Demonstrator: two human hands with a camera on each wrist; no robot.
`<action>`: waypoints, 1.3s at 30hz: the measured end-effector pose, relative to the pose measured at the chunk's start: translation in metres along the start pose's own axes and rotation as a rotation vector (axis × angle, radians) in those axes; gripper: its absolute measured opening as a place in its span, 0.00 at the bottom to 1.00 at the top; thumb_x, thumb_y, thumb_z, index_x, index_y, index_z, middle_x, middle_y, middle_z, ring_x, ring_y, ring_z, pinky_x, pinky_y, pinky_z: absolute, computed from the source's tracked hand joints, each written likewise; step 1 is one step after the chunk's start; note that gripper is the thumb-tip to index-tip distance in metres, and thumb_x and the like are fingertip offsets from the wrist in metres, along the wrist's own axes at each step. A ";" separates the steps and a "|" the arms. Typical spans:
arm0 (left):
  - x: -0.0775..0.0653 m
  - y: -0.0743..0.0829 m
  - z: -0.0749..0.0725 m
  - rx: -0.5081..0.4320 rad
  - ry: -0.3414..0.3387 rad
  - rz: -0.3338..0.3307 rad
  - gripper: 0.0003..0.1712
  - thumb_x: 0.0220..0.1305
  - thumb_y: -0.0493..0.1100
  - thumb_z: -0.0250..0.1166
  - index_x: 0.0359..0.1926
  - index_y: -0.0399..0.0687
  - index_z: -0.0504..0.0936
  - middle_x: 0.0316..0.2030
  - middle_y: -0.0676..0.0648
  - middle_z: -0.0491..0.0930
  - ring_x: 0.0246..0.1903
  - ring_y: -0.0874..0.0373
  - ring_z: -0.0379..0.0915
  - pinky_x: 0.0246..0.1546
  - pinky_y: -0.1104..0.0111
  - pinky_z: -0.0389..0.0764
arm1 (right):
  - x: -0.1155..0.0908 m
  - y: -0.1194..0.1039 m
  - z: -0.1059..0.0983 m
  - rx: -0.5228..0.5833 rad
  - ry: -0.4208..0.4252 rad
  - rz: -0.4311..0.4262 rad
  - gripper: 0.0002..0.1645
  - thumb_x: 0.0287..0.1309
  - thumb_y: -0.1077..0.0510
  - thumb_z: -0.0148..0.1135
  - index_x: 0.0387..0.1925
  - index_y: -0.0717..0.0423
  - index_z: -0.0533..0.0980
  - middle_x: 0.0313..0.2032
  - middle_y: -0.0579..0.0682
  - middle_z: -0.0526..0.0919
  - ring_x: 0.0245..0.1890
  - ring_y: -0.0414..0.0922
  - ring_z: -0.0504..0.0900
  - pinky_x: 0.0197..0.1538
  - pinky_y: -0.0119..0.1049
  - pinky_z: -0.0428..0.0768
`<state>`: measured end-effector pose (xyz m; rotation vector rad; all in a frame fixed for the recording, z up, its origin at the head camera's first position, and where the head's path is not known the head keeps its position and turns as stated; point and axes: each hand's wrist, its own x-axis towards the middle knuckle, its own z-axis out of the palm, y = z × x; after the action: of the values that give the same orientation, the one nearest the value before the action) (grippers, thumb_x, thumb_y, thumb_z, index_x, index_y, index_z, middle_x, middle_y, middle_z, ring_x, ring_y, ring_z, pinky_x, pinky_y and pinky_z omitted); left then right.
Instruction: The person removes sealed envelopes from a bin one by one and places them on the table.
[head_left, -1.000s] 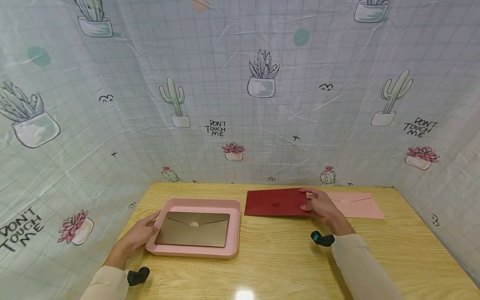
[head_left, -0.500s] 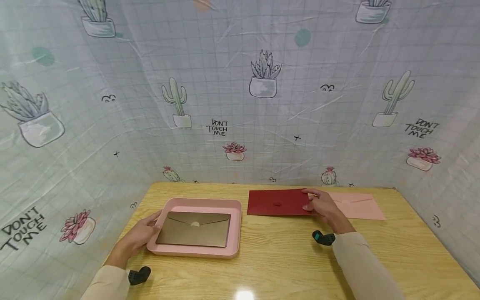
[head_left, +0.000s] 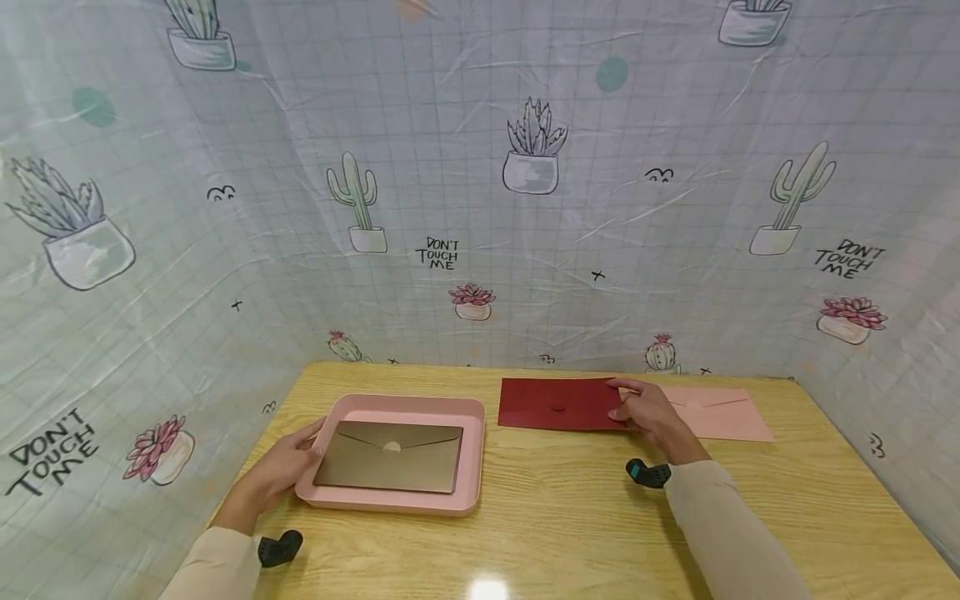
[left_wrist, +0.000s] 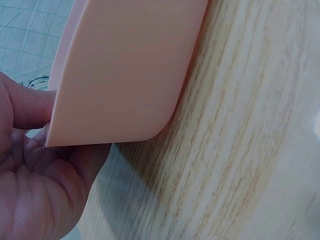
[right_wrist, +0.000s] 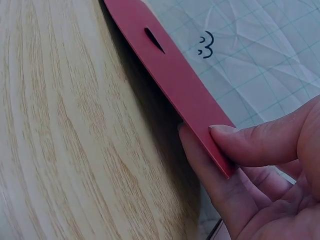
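Observation:
My left hand (head_left: 281,467) grips the left side of a shallow pink tray (head_left: 471,467). In the left wrist view, its thumb (left_wrist: 32,107) lies over the tray's rim and the other fingers are under it. A gold envelope (head_left: 388,458) with a round flap seal lies inside the tray. My right hand (head_left: 658,417) pinches the right end of a red envelope (head_left: 558,404), thumb on top and fingers beneath. In the right wrist view, a dark shadow shows under the red envelope (right_wrist: 175,80). A light pink envelope (head_left: 723,412) lies just right of that hand, partly covered by it.
The wooden table (head_left: 540,508) reaches back to a curtain (head_left: 570,317) printed with cacti, which also hangs along both sides. Black wrist devices (head_left: 648,473) sit at both sleeves.
The whole head view shifts slightly to the right. Both hands keep their grips on the tray and the red envelope, with barely any movement of their own.

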<state>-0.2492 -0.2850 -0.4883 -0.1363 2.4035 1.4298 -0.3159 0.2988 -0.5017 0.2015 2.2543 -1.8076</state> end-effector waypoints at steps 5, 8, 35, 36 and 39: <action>0.000 0.002 0.001 -0.004 -0.002 0.003 0.39 0.80 0.35 0.45 0.84 0.45 0.40 0.79 0.22 0.47 0.75 0.23 0.55 0.69 0.36 0.71 | -0.001 0.000 -0.002 -0.008 0.005 0.007 0.43 0.65 0.74 0.58 0.79 0.61 0.59 0.72 0.74 0.69 0.49 0.44 0.88 0.46 0.36 0.90; 0.000 0.002 0.001 -0.007 -0.003 0.006 0.39 0.80 0.35 0.45 0.84 0.44 0.41 0.79 0.22 0.47 0.75 0.23 0.55 0.69 0.36 0.70 | -0.001 0.000 -0.004 -0.030 0.008 0.010 0.43 0.65 0.73 0.59 0.80 0.61 0.59 0.72 0.74 0.68 0.51 0.46 0.88 0.47 0.37 0.90; -0.001 0.001 0.001 0.017 0.011 -0.004 0.38 0.80 0.35 0.45 0.84 0.44 0.41 0.78 0.22 0.47 0.75 0.23 0.54 0.69 0.36 0.70 | 0.002 -0.001 -0.005 -0.253 0.115 0.014 0.41 0.62 0.68 0.69 0.75 0.62 0.67 0.61 0.73 0.76 0.35 0.44 0.91 0.38 0.40 0.91; -0.001 0.001 0.001 0.016 0.011 -0.004 0.38 0.80 0.35 0.45 0.84 0.44 0.41 0.78 0.22 0.47 0.75 0.23 0.54 0.69 0.36 0.70 | 0.002 -0.001 -0.005 -0.259 0.115 0.013 0.40 0.62 0.68 0.69 0.75 0.63 0.67 0.62 0.73 0.75 0.35 0.44 0.91 0.38 0.40 0.91; 0.000 0.000 0.001 0.015 0.011 -0.004 0.38 0.80 0.35 0.45 0.84 0.44 0.41 0.79 0.22 0.47 0.75 0.23 0.54 0.69 0.36 0.70 | 0.001 -0.003 -0.006 -0.275 0.119 0.013 0.40 0.62 0.68 0.69 0.74 0.64 0.67 0.60 0.73 0.74 0.34 0.44 0.91 0.38 0.40 0.91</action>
<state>-0.2492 -0.2840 -0.4887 -0.1453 2.4218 1.4123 -0.3185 0.3038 -0.4986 0.2769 2.5453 -1.4937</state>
